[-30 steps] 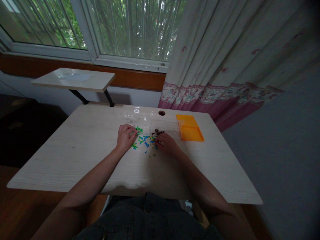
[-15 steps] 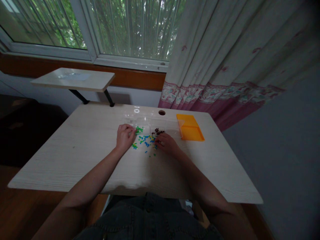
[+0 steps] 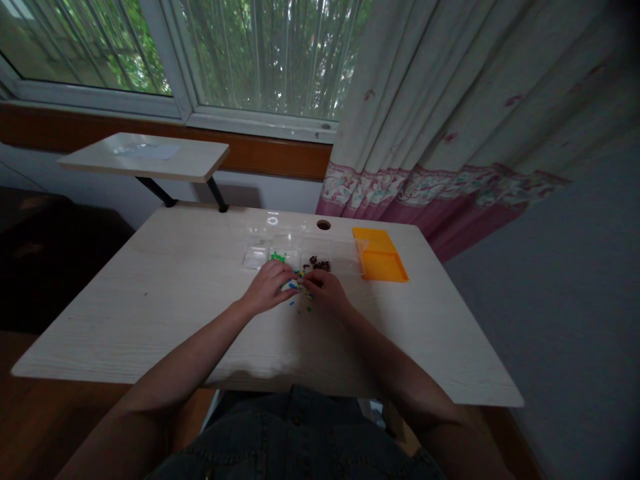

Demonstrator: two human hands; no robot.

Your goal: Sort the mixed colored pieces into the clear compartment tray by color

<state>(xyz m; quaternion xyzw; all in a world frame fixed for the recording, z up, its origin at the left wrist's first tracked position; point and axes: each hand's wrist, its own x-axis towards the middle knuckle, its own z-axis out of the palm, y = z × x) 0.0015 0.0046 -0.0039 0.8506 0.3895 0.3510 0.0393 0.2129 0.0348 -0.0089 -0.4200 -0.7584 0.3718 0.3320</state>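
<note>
Small blue, green and yellow pieces [image 3: 299,311] lie loose on the table, most of them now covered by my hands. My left hand [image 3: 271,288] is over the left side of this pile, thumb and fingers apart around some blue pieces. Close beside it, my right hand [image 3: 327,288] has its fingertips pinched together at the pile; what is between them is too small to make out. Just behind the hands stands a clear plastic compartment box [image 3: 256,257]. Green pieces [image 3: 278,257] sit in one compartment, dark brown pieces [image 3: 321,265] in another.
An open yellow-orange tray [image 3: 381,255] lies right of the clear box. A round hole [image 3: 324,225] pierces the table [image 3: 150,320] near its back edge. At the back left a raised shelf [image 3: 195,167] stands on black legs. A curtain [image 3: 400,180] hangs behind.
My left hand has moved right and towards me, from the green compartment to the loose pieces. My right hand has shifted slightly left. The two hands are now nearly touching.
</note>
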